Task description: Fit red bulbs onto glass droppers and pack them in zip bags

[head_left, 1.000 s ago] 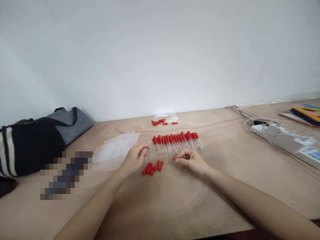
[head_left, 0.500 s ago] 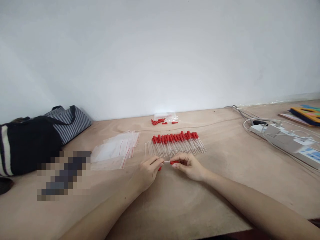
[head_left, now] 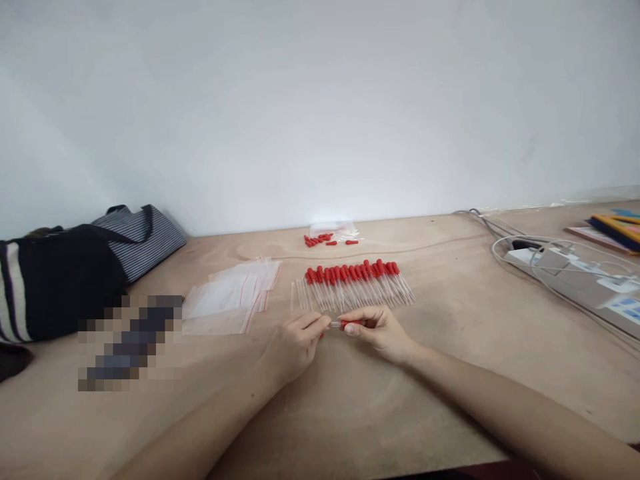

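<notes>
My left hand [head_left: 300, 340] is closed on a thin clear dropper tube [head_left: 335, 324], whose end points right. My right hand [head_left: 377, 332] pinches a red rubber bulb [head_left: 351, 323] at that end of the tube; the fingers hide how far the tube goes in. Another bit of red [head_left: 321, 336] shows under my left fingers, mostly hidden. Just beyond both hands lies a row of droppers [head_left: 357, 283] with red bulbs and clear tubes. Several bare tubes [head_left: 300, 297] lie at the row's left end.
Flat clear zip bags [head_left: 230, 297] lie left of the droppers. Loose red bulbs [head_left: 317, 239] and a small plastic bag [head_left: 330, 229] are near the wall. A fabric bag [head_left: 60, 280] stands at left, a power strip [head_left: 565, 273] with cables at right.
My right thumb and fingers have shifted slightly on the red bulb, still at the tube's end. The whole view has moved a little; the row of droppers looks the same.
</notes>
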A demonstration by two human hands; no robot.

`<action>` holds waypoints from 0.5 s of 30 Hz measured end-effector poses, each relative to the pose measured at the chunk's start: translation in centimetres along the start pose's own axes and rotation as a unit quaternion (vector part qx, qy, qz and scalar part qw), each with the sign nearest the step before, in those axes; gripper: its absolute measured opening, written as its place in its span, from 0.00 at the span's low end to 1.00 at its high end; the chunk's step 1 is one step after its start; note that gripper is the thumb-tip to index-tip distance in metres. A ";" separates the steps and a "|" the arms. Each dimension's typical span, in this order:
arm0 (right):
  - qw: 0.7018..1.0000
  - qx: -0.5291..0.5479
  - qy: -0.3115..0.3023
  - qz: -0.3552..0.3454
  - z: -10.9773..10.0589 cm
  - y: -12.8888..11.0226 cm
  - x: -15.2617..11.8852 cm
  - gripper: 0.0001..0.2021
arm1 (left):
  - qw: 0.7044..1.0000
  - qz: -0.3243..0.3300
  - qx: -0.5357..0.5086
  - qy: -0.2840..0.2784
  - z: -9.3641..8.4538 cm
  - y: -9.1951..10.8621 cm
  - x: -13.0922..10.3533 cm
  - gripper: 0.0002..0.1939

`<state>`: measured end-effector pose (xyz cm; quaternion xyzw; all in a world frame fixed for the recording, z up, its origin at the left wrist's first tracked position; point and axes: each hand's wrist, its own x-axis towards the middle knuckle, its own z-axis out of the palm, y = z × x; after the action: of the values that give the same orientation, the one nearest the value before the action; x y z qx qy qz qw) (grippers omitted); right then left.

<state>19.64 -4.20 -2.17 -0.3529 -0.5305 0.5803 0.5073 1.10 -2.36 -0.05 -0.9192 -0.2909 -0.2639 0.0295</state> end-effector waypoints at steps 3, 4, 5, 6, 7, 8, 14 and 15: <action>1.000 0.005 0.004 -0.006 -0.2 0.0 0.0 0.10 | 1.000 0.012 0.022 0.007 -0.1 0.2 0.2 0.14; 1.000 -0.005 0.008 -0.014 -0.2 0.0 0.0 0.10 | 0.999 0.020 0.030 0.009 -0.1 0.3 0.2 0.14; 0.999 -0.019 0.012 -0.025 -0.2 -0.1 0.0 0.09 | 0.999 0.027 0.037 0.011 -0.1 0.4 0.3 0.14; 0.998 -0.037 0.014 -0.038 -0.1 -0.1 0.0 0.09 | 0.998 0.035 0.043 0.011 -0.1 0.4 0.3 0.14; 0.997 -0.056 0.015 -0.052 0.0 -0.2 -0.1 0.08 | 0.998 0.040 0.048 0.012 -0.1 0.5 0.3 0.14; 0.995 -0.075 0.017 -0.067 0.1 -0.3 -0.1 0.07 | 0.998 0.043 0.052 0.011 -0.1 0.5 0.3 0.14; 0.981 -0.144 0.029 -0.124 0.8 -0.1 -0.3 0.06 | 0.998 0.033 0.055 0.023 0.5 1.0 -0.2 0.14; 0.984 -0.136 0.027 -0.114 0.9 -0.1 -0.3 0.06 | 0.998 0.030 0.049 0.027 0.6 1.0 -0.2 0.14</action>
<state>18.88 -4.70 -1.99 -0.3717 -0.6274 0.4314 0.5311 1.78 -3.22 -0.56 -0.9174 -0.2747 -0.2733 0.0905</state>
